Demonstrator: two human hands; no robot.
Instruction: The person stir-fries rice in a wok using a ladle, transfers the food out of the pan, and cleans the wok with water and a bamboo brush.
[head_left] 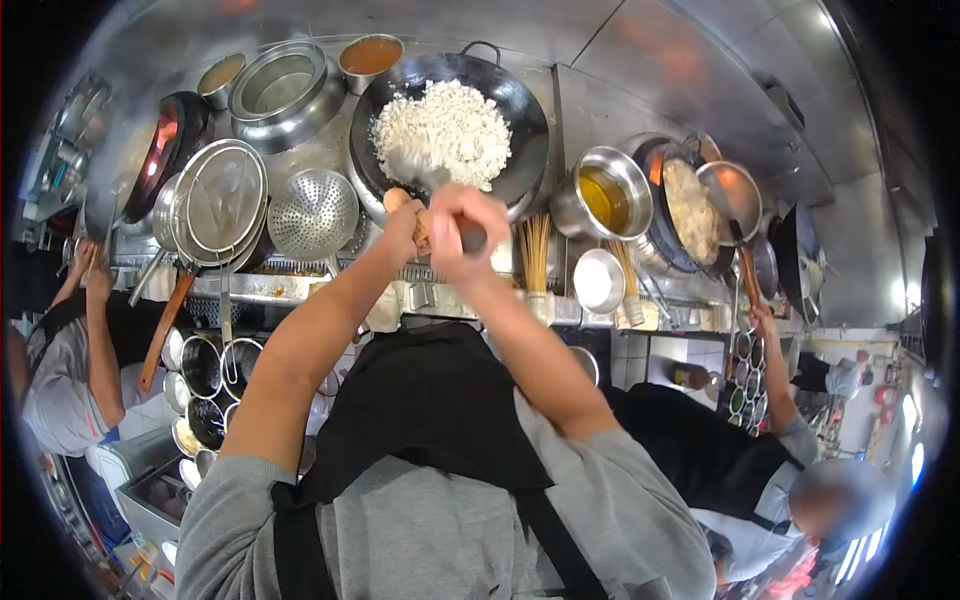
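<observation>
A big black wok [530,120] in the upper middle holds a heap of white, crumbly food [445,130]. My left hand [403,225] is closed at the wok's near edge, around a tan cloth [424,232]. Beside it on the right, my right hand [470,228] is wrapped round the dark-ended handle [473,238] of a metal utensil. The utensil's blurred metal head [415,172] lies over the near side of the white food. Motion smears my right hand slightly.
Strainers [313,215] and a lidded-style metal pot [280,85] stand left. A pot of yellow oil [603,195] and bamboo brushes [535,255] stand right. Co-workers [720,450] work on both sides, one by a second wok [690,215].
</observation>
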